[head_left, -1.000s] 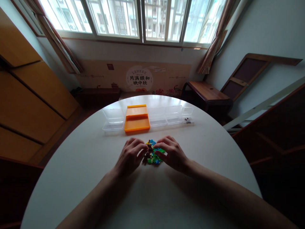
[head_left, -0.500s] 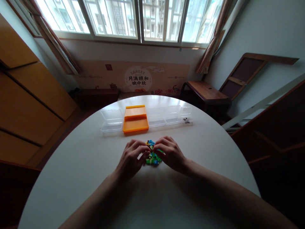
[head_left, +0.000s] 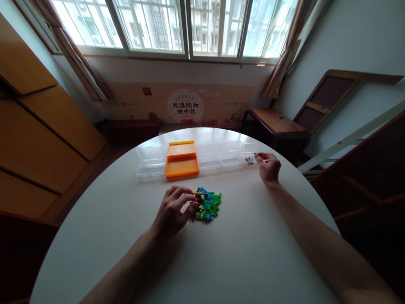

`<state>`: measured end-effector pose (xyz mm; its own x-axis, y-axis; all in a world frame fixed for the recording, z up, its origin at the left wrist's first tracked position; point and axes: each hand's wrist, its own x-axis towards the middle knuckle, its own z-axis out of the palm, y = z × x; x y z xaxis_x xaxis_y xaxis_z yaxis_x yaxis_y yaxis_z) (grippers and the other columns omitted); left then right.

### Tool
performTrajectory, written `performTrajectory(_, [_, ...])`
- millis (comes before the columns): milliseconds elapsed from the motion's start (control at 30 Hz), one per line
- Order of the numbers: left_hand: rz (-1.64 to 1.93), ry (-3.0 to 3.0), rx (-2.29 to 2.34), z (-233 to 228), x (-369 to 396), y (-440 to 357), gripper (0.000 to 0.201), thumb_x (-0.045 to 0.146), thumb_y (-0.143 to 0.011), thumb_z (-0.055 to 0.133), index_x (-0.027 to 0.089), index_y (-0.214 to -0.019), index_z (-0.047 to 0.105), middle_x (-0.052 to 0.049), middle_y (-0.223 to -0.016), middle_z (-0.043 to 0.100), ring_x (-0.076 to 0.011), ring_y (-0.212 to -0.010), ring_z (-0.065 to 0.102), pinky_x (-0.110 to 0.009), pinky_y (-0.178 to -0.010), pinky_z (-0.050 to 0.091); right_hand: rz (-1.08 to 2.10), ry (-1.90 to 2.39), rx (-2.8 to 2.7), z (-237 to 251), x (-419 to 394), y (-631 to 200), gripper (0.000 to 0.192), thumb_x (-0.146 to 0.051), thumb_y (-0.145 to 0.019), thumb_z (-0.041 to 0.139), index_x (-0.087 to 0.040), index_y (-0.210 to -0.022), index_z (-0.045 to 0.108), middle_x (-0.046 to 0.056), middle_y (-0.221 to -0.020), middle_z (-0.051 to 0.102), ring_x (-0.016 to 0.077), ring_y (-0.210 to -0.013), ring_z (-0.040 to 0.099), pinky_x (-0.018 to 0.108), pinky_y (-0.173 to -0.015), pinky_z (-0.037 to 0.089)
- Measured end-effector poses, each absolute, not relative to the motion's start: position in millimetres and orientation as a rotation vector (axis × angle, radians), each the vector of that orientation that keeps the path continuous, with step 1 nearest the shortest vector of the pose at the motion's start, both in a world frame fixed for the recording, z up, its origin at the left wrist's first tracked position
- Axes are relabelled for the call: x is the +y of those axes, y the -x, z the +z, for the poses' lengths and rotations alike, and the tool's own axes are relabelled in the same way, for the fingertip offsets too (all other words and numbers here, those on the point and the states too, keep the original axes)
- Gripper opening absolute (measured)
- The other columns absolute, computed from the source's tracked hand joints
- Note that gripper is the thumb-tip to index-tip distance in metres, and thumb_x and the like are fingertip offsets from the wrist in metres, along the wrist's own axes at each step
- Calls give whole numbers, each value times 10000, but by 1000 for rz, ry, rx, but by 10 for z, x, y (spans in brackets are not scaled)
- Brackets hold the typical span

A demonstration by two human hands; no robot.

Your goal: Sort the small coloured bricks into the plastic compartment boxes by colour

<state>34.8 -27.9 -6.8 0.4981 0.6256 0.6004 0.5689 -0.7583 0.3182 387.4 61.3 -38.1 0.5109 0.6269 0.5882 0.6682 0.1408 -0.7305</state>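
Observation:
Small building bricks in green, blue, brown, yellow and cream lie in a loose pile (head_left: 209,204) on the white table. At the pile's left edge is my left hand (head_left: 174,211), its fingers curved and apart from the thumb, the tips by the brown bricks. My right hand (head_left: 268,168) is raised beside the small clear box (head_left: 249,161) at the far right of the row. Thumb and forefinger pinch a tiny dark brick (head_left: 255,154). Several dark pieces rest inside that box.
An orange open box (head_left: 182,168) stands in a row with clear lidded boxes: one to its left (head_left: 151,169) and two to its right (head_left: 210,163). The round table (head_left: 221,266) has its far edge just behind them. A wooden stool-like seat (head_left: 278,120) stands beyond.
My right hand has moved from the pile to the far right, beside the small clear box, and now pinches a dark brick. My left hand has stayed by the pile.

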Motion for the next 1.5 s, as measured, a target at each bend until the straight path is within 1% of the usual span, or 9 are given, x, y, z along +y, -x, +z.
performTrajectory(100, [1122,-2650,1066,-56,-289,-345,64,197,-866,581,191,-843,641,-52,-939,633,-187,-900,531,-357,-808,465,-82,1570,-1159,-433,678,-3968,289,-413,-778,603,-145,-794,710,90,-804,684,210,-748,585,345,-706,467])
performTrajectory(400, [1128,-2618,1096,-24,-311,-306,80,160,-847,572,197,-872,638,-56,-966,626,-195,-923,536,-371,-825,470,-48,1537,-1145,-431,638,-3965,311,-373,-789,575,-133,-905,735,96,-853,698,197,-736,586,341,-710,477])
performTrajectory(600, [932,-2620,1044,-13,-282,-199,177,109,-773,540,206,-882,640,-58,-1002,627,-212,-960,533,-401,-851,466,-38,1482,-1200,-379,444,-3806,293,-348,-812,557,-139,-922,729,88,-861,696,190,-737,585,323,-678,470])
performTrajectory(833, [839,-2694,962,-32,-268,-192,74,153,-776,624,215,-794,660,-38,-943,650,-198,-917,548,-382,-830,457,-16,1368,-1402,-266,193,-3489,221,-281,-840,538,-178,-926,714,68,-862,686,207,-814,584,354,-748,493])
performTrajectory(933, [826,-2713,978,-60,-262,-189,92,150,-805,615,222,-801,673,-33,-931,659,-190,-905,550,-366,-816,449,30,1302,-1458,-194,89,-3328,190,-248,-840,540,-194,-904,711,55,-830,672,211,-831,581,359,-760,494])
performTrajectory(1133, [849,-2772,973,-71,-261,-193,73,171,-847,614,220,-856,667,-28,-929,668,-177,-901,554,-350,-823,437,311,1175,-1580,-98,-144,-2935,148,-217,-833,576,-189,-892,710,37,-790,650,170,-748,574,308,-704,481])
performTrajectory(1267, [1062,-2814,1000,-11,-317,-246,50,189,-873,601,207,-863,646,-32,-919,659,-167,-873,543,-328,-801,434,656,1133,-1693,-75,-338,-2652,167,-248,-833,605,-179,-934,719,28,-779,644,132,-667,565,265,-638,476])
performTrajectory(1367, [1231,-2857,1000,56,-401,-293,69,163,-854,620,216,-896,631,-28,-903,660,-174,-889,542,-325,-803,434,872,1078,-1769,-60,-456,-2489,169,-268,-839,616,-190,-939,728,30,-818,656,131,-707,600,255,-658,483])
performTrajectory(1500, [1325,-2950,901,125,-494,-329,144,150,-842,631,236,-957,620,-17,-900,674,-172,-910,569,-316,-809,433,976,1009,-1812,-37,-532,-2381,153,-285,-844,627,-200,-902,741,26,-834,676,129,-726,614,255,-700,485])
